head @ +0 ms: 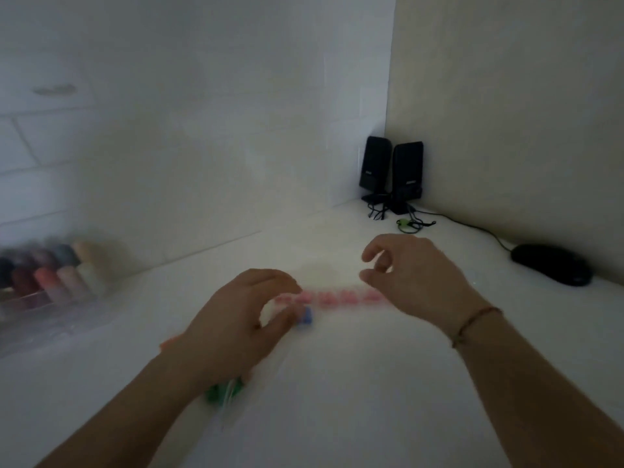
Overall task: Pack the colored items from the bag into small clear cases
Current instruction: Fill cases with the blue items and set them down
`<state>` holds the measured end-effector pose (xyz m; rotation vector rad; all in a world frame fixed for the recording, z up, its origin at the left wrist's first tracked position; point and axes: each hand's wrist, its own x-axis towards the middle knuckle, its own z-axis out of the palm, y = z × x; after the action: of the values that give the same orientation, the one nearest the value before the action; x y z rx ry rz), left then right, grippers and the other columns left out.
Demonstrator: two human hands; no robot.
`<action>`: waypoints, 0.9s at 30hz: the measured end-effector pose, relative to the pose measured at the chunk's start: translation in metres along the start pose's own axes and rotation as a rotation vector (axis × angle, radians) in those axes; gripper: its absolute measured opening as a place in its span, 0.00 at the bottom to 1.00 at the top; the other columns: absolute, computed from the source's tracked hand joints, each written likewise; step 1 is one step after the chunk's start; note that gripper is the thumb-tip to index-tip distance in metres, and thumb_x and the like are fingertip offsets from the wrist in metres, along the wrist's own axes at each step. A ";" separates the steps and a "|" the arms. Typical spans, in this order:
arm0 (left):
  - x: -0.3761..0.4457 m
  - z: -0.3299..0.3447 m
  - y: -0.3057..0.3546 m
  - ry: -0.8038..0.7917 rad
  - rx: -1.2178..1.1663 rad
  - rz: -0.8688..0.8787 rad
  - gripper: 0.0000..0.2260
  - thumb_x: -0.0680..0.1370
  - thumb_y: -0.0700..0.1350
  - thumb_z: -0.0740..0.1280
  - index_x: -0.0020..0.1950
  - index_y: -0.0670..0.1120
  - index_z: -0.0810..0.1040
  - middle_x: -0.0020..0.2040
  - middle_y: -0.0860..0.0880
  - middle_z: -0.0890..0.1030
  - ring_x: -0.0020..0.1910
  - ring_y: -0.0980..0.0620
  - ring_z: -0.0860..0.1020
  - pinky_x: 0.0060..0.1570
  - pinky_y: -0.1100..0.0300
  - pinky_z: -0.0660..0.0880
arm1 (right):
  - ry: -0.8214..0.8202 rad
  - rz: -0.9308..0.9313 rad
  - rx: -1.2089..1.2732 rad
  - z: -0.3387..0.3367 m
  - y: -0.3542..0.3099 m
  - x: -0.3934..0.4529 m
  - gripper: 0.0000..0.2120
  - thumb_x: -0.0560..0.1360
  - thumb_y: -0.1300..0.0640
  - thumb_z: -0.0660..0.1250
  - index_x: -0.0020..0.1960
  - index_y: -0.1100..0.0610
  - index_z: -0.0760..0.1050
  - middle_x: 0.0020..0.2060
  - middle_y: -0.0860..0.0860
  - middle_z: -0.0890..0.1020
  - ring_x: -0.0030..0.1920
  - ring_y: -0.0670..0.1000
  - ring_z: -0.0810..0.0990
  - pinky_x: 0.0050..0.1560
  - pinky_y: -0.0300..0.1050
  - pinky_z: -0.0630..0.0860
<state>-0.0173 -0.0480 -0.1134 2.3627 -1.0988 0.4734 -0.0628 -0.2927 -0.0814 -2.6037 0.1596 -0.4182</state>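
- a home desk corner, dimly lit, where a white desktop (337, 383) meets plain pale walls (506, 96).
- two small black computer speakers (391, 173) stand in the corner, their cables (381, 211) trailing loose on the surface.
- a black computer mouse (552, 269) lies at the right with its cord running along the wall.
- at the left edge, a clear organiser (44, 298) holds rows of small coloured bottles (50, 271), blurred, suggesting a hobby or craft setup.
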 end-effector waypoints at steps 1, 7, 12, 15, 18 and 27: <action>0.011 0.005 0.011 -0.038 -0.007 0.017 0.15 0.77 0.59 0.59 0.53 0.55 0.81 0.55 0.58 0.81 0.56 0.59 0.77 0.58 0.67 0.70 | -0.020 0.023 -0.063 -0.011 0.016 0.002 0.06 0.74 0.50 0.70 0.47 0.43 0.73 0.39 0.40 0.77 0.48 0.46 0.76 0.53 0.47 0.74; 0.094 0.071 0.070 -0.224 0.030 -0.064 0.18 0.80 0.52 0.63 0.70 0.52 0.71 0.68 0.53 0.74 0.67 0.53 0.71 0.67 0.59 0.64 | 0.266 0.261 -0.104 -0.036 0.108 0.004 0.10 0.75 0.59 0.68 0.55 0.53 0.79 0.53 0.52 0.82 0.55 0.57 0.78 0.56 0.50 0.75; 0.147 0.126 0.088 -0.336 0.039 -0.111 0.21 0.79 0.46 0.64 0.73 0.49 0.67 0.69 0.48 0.72 0.68 0.48 0.69 0.65 0.55 0.66 | 0.453 0.246 0.086 -0.014 0.120 0.004 0.10 0.75 0.56 0.68 0.55 0.51 0.80 0.52 0.47 0.82 0.53 0.53 0.78 0.53 0.46 0.74; 0.158 0.140 0.087 -0.380 0.064 -0.115 0.20 0.78 0.44 0.64 0.70 0.50 0.71 0.65 0.47 0.75 0.65 0.48 0.72 0.63 0.54 0.70 | 0.531 0.189 0.114 -0.007 0.122 0.005 0.09 0.75 0.54 0.68 0.55 0.49 0.79 0.50 0.45 0.81 0.53 0.52 0.78 0.51 0.47 0.75; 0.162 0.146 0.083 -0.361 0.035 -0.154 0.17 0.77 0.45 0.65 0.66 0.52 0.75 0.62 0.47 0.78 0.59 0.47 0.76 0.59 0.54 0.73 | 0.671 0.133 0.190 -0.007 0.123 0.005 0.08 0.74 0.57 0.69 0.52 0.51 0.80 0.48 0.46 0.81 0.49 0.52 0.78 0.49 0.47 0.75; 0.148 0.147 0.078 -0.231 -0.070 -0.165 0.14 0.76 0.49 0.67 0.60 0.51 0.78 0.55 0.49 0.82 0.55 0.50 0.78 0.55 0.55 0.75 | 0.595 -0.035 0.049 -0.005 0.119 0.000 0.08 0.72 0.62 0.71 0.49 0.52 0.82 0.44 0.45 0.82 0.48 0.51 0.78 0.46 0.40 0.68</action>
<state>0.0282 -0.2639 -0.1388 2.4650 -0.9881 0.1042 -0.0683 -0.3983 -0.1352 -2.3617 0.2958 -1.1832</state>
